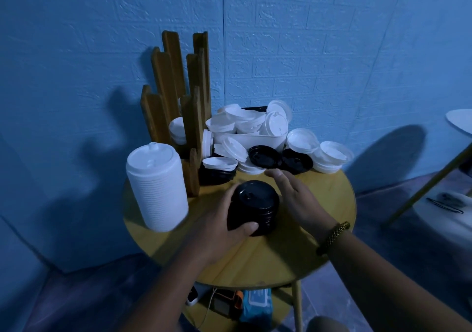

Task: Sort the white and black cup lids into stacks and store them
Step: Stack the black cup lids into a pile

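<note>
Black plastic, likely light and slippery: the lid stack wants holding round its ribbed sides, where the left hand has its grip clamped, right hand flat-fingered beside it.

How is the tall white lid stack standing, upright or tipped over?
Upright. The white lid stack stands on its base on the round table, its top lid facing up.
</note>
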Tool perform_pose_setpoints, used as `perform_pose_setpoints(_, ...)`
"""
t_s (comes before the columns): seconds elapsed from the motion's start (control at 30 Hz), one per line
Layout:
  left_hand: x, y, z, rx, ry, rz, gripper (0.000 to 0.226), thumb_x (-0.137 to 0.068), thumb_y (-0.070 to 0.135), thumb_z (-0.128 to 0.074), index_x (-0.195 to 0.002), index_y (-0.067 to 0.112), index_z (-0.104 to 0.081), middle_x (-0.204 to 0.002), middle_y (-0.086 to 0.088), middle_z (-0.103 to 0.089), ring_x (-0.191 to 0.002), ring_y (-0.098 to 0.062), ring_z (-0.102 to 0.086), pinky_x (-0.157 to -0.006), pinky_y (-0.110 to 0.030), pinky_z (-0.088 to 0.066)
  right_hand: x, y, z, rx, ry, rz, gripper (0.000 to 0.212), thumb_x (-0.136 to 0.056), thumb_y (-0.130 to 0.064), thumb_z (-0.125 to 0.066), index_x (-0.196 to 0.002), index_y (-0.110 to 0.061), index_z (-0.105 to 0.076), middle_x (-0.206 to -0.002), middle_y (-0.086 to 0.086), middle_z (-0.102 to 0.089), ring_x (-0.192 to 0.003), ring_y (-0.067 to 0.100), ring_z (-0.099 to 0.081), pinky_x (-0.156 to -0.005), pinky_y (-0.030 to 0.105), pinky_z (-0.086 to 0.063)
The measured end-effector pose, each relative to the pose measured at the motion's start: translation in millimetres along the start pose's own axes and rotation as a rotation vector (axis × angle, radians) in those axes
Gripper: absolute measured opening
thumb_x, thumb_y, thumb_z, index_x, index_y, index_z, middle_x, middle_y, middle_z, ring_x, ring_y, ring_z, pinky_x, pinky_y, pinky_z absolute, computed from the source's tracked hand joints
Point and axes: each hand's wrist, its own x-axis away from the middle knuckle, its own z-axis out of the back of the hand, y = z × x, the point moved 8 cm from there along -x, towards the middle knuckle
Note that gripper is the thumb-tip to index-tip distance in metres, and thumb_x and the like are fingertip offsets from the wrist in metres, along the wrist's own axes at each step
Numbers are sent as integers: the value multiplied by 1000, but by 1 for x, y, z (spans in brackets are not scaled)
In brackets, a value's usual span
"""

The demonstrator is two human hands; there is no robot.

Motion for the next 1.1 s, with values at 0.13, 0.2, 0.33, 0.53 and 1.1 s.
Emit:
perform_pose_setpoints(0.13,0,-2,3,59,42,-4,107,-81,65,-71,-152,60,9,-155,29,-18,-138,-3,-25,-101,-35,-31,-28,30,28,421,150,22,33,-105,-26,-45,-130,-12,-62,-141,5,-52,-129,19,-46,-104,30,-35)
perform_pose_setpoints(0.2,-2,-1,6,65,87,-31,114,-74,71,-74,-152,58,9,-158,31,-13,-138,2,-18,-103,-35,-28,-36,41,32,673,158,42,32,-103,-27,-46,-128,-19,-64,-153,3,-40,-142,25,-31,-114,43,-30)
perform_pose_setpoints(0.33,-9,-1,2,78,115,-20,109,-73,71,-76,-155,55,-6,-159,24,-27,-135,1,-28,-102,-33,-33,-42,59,31,839,61,-90,37,-104,-40,-37,-133,-30,-59,-164,-2,-18,-151,22,-6,-118,48,-14)
perform_pose_setpoints(0.53,-10,-11,2,152,105,19,103,-61,85,-71,-149,58,-25,-149,26,-44,-137,-3,-41,-109,-43,-42,-44,54,31,862,62,-28,41,-104,-36,-39,-141,-23,-52,-154,-5,-39,-146,18,-22,-116,41,-16)
perform_pose_setpoints(1.1,-3,-11,8,129,159,7,86,-70,72,-75,-143,57,-34,-133,33,-49,-126,2,-46,-96,-34,-43,8,44,69,671,138,-278,57,-95,-41,-60,-143,-16,-45,-146,10,-43,-129,28,-43,-103,41,-44)
